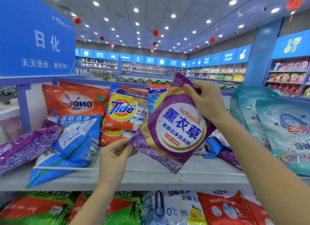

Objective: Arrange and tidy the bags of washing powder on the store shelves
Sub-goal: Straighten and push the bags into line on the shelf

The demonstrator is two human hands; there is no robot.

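Note:
A purple lavender washing powder bag (174,124) is held tilted in the air over the top shelf (142,172). My left hand (114,154) pinches its lower left corner. Its upper edge is gripped by my right hand (204,100). Behind it stand an orange OMO bag (73,100) and an orange Tide bag (125,110), upright at the back. A blue bag (73,144) lies slanted at the front left, beside another purple bag (26,144) lying flat. More blue and purple bags (219,149) lie behind my right forearm.
Large pale teal pouches (275,129) stand at the shelf's right end. The lower shelf holds green-red bags (38,208), a white-blue bag (172,208) and red bags (224,208). A blue sign (35,38) rises at the upper left. Store aisles lie beyond.

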